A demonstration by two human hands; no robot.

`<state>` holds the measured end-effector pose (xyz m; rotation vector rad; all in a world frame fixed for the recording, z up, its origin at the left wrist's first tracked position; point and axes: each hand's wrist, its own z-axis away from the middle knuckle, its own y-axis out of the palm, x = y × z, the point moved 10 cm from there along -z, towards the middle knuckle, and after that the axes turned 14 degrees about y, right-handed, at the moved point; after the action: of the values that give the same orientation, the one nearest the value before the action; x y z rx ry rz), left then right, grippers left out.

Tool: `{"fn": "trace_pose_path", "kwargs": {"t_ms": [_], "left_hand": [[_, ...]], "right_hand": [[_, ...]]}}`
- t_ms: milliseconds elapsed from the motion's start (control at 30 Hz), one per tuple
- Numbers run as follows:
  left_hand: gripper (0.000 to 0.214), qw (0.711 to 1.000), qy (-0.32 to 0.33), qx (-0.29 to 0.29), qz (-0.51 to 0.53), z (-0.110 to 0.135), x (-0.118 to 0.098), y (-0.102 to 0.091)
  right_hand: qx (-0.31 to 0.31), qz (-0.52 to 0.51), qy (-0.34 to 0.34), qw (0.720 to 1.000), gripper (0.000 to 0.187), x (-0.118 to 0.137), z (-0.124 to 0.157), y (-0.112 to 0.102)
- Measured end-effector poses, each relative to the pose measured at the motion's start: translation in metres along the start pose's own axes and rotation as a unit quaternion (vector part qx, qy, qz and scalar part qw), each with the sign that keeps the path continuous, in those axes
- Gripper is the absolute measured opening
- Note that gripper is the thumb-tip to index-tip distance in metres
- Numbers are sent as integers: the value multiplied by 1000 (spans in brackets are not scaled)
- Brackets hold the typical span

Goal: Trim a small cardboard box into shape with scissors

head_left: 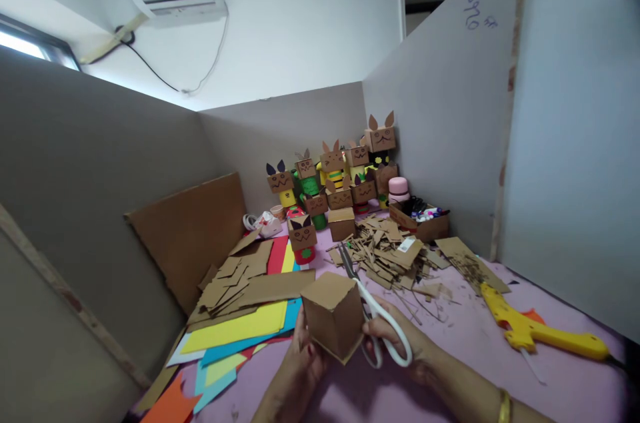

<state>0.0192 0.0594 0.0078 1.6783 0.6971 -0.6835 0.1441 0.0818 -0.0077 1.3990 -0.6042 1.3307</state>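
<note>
My left hand (303,360) grips a small brown cardboard cube (333,316) from its left side and underneath, holding it above the pink table (450,356). My right hand (400,343) is closed through the white handles of a pair of scissors (373,310). The scissor blades point away from me, along the cube's right edge. A gold bangle (504,404) shows on my right wrist.
A yellow glue gun (540,330) lies to the right. A heap of cardboard scraps (395,253) is behind the cube. Coloured paper sheets (240,336) and cardboard pieces (240,280) lie to the left. Several cardboard box figures (340,176) stand at the back, beside a box of markers (423,220). Grey partitions enclose the table.
</note>
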Motion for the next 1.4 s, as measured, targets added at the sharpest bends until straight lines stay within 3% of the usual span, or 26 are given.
{"fn": "trace_pose_path", "kwargs": {"t_ms": [67,167,333,433,533,633,733,900,1000,1100,1200,1300,1400], "left_hand": [[75,999,-25,13,44,0,1,2],[69,993,-83,-13,82,1,6,-8],[61,991,-113,-70,-24,3,6,-32],[65,994,-103,-35,-21,2,7,-23],[83,996,-92,21,-9,4,10,-10],[99,992,-90,61,-65,9,14,-6],[102,989,-96,60,-95,12,15,-8],[94,996,-66,28,-45,7,-1,-13],[94,996,-62,21,-54,6,-4,-18],[93,995,-47,16,-86,4,-5,-21],[95,992,-28,24,-117,1,-6,-23],[94,989,-27,58,-133,0,-1,-20],[90,985,-33,95,-144,1,4,-12]], "right_hand": [[5,26,-8,1000,46,0,0,2],[-9,80,-35,996,50,3,0,1],[-59,167,-74,981,58,8,-4,-10],[-85,194,-71,975,58,8,-8,-17],[-114,218,-68,967,58,6,-10,-22],[-140,247,-67,957,56,5,-11,-25],[-171,280,-70,942,52,11,-9,-32],[-223,371,-97,896,59,28,1,-42],[-218,433,-119,866,59,31,6,-36],[-201,474,-139,846,44,32,10,-25],[-199,466,-188,842,29,44,20,-14],[-146,445,-268,842,27,55,32,6],[-113,470,-287,827,24,53,34,18]]}}
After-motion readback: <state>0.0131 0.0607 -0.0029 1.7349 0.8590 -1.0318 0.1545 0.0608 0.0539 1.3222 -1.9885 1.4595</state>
